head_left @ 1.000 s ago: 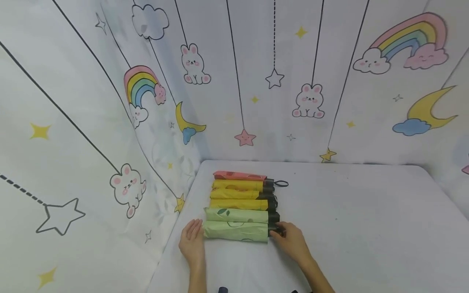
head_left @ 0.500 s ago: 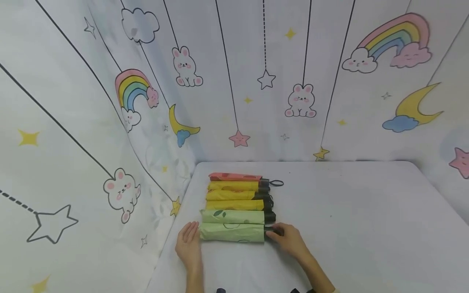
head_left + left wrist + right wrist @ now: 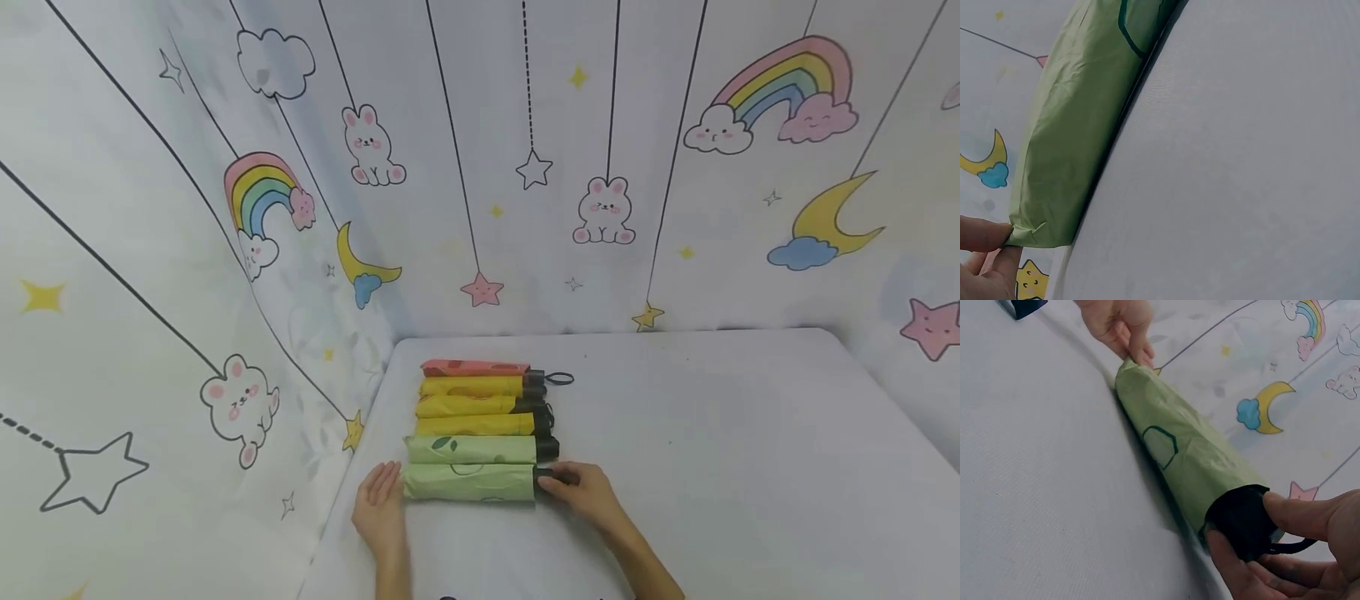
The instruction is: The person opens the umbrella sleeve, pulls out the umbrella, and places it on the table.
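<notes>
The nearest folded umbrella (image 3: 468,483), in light green fabric, lies crosswise at the front of a row. At its left end my left hand (image 3: 378,510) pinches the fabric tip between thumb and fingers, plainest in the left wrist view. My right hand (image 3: 592,493) grips the black handle (image 3: 1240,520) at the other end, thumb on one side and fingers curled on the other. Directly behind lies a second light green umbrella (image 3: 472,450) with dark leaf marks. Handles all point right. The underside of the held umbrella is hidden.
Farther back in the row lie three yellow umbrellas (image 3: 468,407) and one red umbrella (image 3: 476,367) with a black wrist loop (image 3: 559,378). They rest on a white table (image 3: 712,450). A printed cloth wall (image 3: 435,208) rises behind and at the left.
The head view has turned slightly, so the scene sits a little farther left and lower. Both hands stay at the two ends of the front green umbrella.
</notes>
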`<state>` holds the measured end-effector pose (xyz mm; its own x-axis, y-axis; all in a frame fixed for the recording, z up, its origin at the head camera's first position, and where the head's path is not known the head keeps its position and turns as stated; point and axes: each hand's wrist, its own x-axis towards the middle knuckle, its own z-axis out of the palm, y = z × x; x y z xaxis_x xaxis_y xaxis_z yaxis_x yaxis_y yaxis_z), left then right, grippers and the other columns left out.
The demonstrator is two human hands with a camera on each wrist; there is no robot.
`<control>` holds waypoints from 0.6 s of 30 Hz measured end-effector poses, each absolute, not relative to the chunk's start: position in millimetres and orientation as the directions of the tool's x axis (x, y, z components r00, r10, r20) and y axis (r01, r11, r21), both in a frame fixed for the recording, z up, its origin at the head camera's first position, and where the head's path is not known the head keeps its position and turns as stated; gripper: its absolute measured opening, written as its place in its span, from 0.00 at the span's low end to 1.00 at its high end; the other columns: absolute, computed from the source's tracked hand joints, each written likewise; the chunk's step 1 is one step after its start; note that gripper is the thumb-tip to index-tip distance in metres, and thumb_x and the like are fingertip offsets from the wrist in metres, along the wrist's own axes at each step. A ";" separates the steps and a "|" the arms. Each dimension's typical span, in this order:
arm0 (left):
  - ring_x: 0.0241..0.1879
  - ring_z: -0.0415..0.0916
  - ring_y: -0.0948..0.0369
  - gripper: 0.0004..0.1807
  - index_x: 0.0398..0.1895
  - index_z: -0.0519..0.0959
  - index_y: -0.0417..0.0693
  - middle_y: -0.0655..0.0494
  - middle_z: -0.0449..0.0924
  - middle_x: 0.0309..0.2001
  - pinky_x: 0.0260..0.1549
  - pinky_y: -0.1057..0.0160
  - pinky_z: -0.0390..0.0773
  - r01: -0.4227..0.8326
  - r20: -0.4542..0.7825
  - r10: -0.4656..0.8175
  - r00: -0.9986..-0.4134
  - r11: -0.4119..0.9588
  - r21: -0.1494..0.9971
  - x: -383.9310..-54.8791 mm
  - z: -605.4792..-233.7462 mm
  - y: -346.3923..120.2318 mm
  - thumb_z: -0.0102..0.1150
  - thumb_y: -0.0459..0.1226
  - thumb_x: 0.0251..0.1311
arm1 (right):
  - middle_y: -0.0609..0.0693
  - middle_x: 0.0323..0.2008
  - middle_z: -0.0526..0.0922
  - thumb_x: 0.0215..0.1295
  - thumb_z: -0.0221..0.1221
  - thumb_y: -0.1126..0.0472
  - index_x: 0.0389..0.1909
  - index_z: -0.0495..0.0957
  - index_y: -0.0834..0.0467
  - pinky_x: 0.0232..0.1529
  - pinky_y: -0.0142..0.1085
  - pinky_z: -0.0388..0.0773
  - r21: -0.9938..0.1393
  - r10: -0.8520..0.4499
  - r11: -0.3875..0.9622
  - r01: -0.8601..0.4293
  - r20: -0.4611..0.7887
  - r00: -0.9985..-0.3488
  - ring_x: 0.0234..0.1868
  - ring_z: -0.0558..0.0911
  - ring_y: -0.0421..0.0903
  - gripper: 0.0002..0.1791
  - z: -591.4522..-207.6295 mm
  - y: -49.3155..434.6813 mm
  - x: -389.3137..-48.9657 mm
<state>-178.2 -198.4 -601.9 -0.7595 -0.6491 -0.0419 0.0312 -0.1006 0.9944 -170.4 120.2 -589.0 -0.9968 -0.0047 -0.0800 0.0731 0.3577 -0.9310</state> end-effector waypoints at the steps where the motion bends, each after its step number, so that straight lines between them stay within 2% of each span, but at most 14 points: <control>1: 0.51 0.87 0.63 0.25 0.65 0.76 0.33 0.33 0.81 0.60 0.50 0.71 0.84 0.029 -0.045 -0.647 -0.761 -0.103 0.994 -177.9 -601.9 -198.6 0.64 0.20 0.64 | 0.54 0.47 0.89 0.62 0.74 0.56 0.46 0.88 0.63 0.56 0.50 0.84 -0.934 -0.006 0.349 0.079 -0.086 -0.996 0.54 0.85 0.54 0.17 -589.9 120.1 -169.5; 6: 0.51 0.87 0.62 0.25 0.65 0.75 0.32 0.33 0.81 0.60 0.50 0.71 0.84 0.036 -0.044 -0.641 -0.766 -0.110 0.993 -177.1 -601.9 -199.8 0.63 0.20 0.64 | 0.51 0.48 0.90 0.63 0.74 0.54 0.47 0.90 0.57 0.62 0.47 0.81 -0.947 -0.004 0.314 0.063 -0.068 -0.998 0.58 0.85 0.53 0.15 -589.7 119.4 -169.1; 13: 0.54 0.86 0.61 0.26 0.67 0.74 0.34 0.36 0.80 0.62 0.51 0.71 0.83 0.006 -0.073 -0.629 -0.774 -0.123 0.992 -176.9 -602.0 -200.1 0.62 0.21 0.66 | 0.52 0.47 0.90 0.60 0.76 0.56 0.46 0.91 0.57 0.48 0.31 0.82 -0.962 0.023 0.249 0.113 -0.111 -0.994 0.52 0.85 0.46 0.15 -584.7 120.4 -167.7; 15: 0.55 0.86 0.60 0.26 0.67 0.74 0.35 0.36 0.80 0.62 0.52 0.71 0.83 0.001 -0.078 -0.627 -0.775 -0.124 0.992 -177.1 -602.6 -199.9 0.62 0.21 0.66 | 0.53 0.47 0.90 0.60 0.76 0.56 0.46 0.91 0.58 0.48 0.31 0.81 -0.965 0.032 0.229 0.129 -0.124 -0.992 0.52 0.84 0.46 0.15 -582.9 120.7 -166.9; 18: 0.54 0.86 0.61 0.26 0.67 0.74 0.35 0.36 0.81 0.62 0.51 0.71 0.83 0.005 -0.071 -0.629 -0.774 -0.118 0.993 -177.4 -603.0 -199.7 0.62 0.21 0.66 | 0.53 0.48 0.90 0.59 0.76 0.56 0.46 0.91 0.58 0.54 0.37 0.83 -0.966 0.047 0.211 0.150 -0.143 -0.989 0.54 0.84 0.48 0.15 -580.4 121.9 -164.5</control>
